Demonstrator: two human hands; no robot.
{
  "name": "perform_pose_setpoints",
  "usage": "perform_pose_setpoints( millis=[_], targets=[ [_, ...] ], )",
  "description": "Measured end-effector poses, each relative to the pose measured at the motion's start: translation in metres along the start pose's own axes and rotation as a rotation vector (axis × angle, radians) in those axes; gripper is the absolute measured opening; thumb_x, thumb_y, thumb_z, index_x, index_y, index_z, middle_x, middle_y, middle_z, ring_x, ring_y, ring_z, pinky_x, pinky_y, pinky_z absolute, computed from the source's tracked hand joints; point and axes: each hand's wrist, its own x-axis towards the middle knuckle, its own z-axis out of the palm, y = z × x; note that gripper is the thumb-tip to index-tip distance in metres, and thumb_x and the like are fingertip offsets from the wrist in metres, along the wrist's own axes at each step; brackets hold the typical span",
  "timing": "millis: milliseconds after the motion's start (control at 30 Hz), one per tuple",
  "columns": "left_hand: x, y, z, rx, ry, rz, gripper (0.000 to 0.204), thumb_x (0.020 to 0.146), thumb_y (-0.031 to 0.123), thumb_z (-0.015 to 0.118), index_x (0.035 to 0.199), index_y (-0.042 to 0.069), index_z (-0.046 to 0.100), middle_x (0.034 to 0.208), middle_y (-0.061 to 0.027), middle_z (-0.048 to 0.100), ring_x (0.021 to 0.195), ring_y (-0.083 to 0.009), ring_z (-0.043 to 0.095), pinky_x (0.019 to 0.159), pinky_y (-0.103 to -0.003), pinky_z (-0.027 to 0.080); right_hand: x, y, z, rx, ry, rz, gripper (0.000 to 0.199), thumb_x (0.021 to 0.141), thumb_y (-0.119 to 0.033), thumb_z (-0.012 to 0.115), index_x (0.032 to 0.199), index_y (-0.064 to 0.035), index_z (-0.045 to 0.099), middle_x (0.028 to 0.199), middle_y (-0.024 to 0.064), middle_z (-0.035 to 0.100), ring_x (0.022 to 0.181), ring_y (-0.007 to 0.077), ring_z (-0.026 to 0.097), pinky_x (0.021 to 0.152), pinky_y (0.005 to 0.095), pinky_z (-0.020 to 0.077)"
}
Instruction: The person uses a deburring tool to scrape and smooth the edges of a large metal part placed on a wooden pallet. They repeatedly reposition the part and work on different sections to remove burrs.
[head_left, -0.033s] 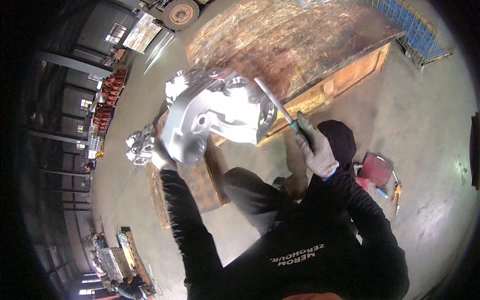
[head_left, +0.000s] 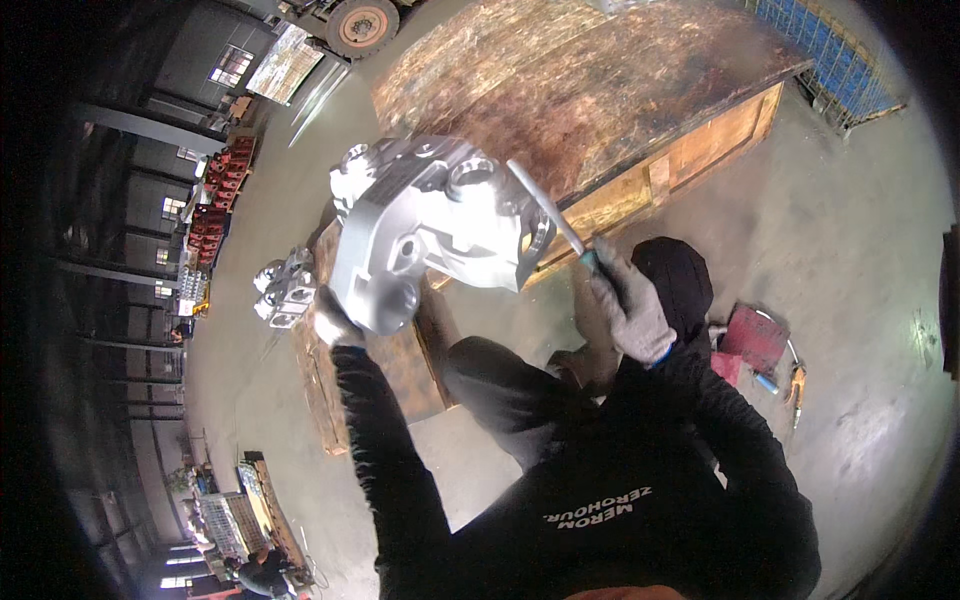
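A large silvery metal casting (head_left: 440,215) with round bosses and bored holes is held up at the corner of the wooden bench. My left hand (head_left: 335,318), in a pale glove, grips its lower left end; part of the fingers is hidden behind the metal. In my gloved right hand (head_left: 632,305) is a file (head_left: 548,208) with a green handle, my fingers closed round that handle. The file's blade slants up and left, and its tip is by the casting's right side. Whether it touches the metal I cannot tell.
A wide, stained wooden bench (head_left: 570,90) spans the far side. A second casting (head_left: 285,288) rests at the left by a lower wooden crate (head_left: 385,375). On the floor at right are a red box (head_left: 752,338) and an orange-handled tool (head_left: 797,385). A blue wire basket (head_left: 830,60) stands far right.
The casting has turned slightly in my left hand. My right hand and the file have shifted a little toward me.
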Motion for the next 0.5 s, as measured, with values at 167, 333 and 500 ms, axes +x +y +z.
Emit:
perform_pose_setpoints(
  millis=[167,333,500],
  targets=[
    [-0.083,-0.066,-0.026,-0.208,0.025,-0.257,0.032,0.105,0.030,0.053,0.112,0.004,0.070,0.107,-0.0057,0.070,0.095,-0.0196,0.067,0.086,-0.035,0.055,-0.060,-0.015,0.015,-0.079,-0.110,0.092,0.051,0.095,0.002,0.054,0.146,-0.0010,0.052,0.123,0.0261,0.066,0.109,0.0414,0.068,0.092,0.0379,0.0547],
    [-0.101,-0.089,-0.034,-0.303,0.095,-0.284,0.037,0.103,0.032,0.055,0.121,0.002,0.068,0.118,-0.0066,0.071,0.106,-0.0208,0.068,0.095,-0.037,0.053,-0.007,-0.012,0.024,-0.295,-0.122,0.076,0.040,0.092,-0.006,0.065,0.131,-0.0049,0.062,0.095,0.0250,0.067,0.084,0.0458,0.066,0.066,0.0477,0.0535],
    [-0.119,-0.070,-0.007,-0.242,0.171,-0.275,0.050,0.102,0.040,0.055,0.130,-0.001,0.064,0.126,-0.0097,0.068,0.113,-0.0263,0.066,0.100,-0.041,0.051,-0.012,-0.036,0.025,-0.294,-0.123,0.137,0.046,0.092,-0.001,0.061,0.138,-0.0044,0.058,0.100,0.0270,0.069,0.092,0.0453,0.069,0.077,0.0450,0.0570]
  ],
)
